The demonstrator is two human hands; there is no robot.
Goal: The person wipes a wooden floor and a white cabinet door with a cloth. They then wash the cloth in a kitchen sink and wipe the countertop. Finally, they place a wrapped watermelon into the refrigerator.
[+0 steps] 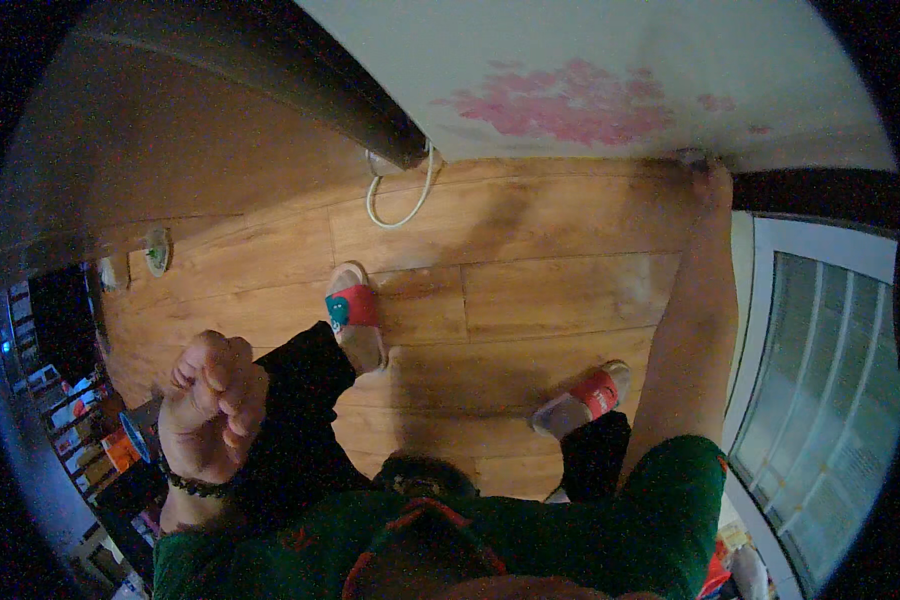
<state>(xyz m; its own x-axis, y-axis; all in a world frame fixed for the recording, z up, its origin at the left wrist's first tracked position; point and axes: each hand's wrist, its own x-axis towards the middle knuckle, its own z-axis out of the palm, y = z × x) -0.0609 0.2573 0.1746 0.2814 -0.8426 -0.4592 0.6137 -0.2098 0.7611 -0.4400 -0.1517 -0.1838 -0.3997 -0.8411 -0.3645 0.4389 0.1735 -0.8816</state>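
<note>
My left hand (211,405) is raised at the left, near my dark trousers. Its fingers are curled in toward the palm, and I see nothing in them; a dark beaded bracelet (196,486) circles the wrist. Stretched far forward on the right, my right hand (712,185) reaches the lower right edge of a white panel (390,50) with a pink flower-like pattern (570,103). Its fingers are small and dim there, so I cannot make out whether they grip the edge or only touch it.
Both feet wear slippers with red straps, the left slipper (355,310) and the right slipper (592,395), on a wood-plank floor (530,290). A white cord (400,222) loops beneath a dark post (370,110). A white-framed glass door (820,390) stands right; cluttered shelves (80,440) stand left.
</note>
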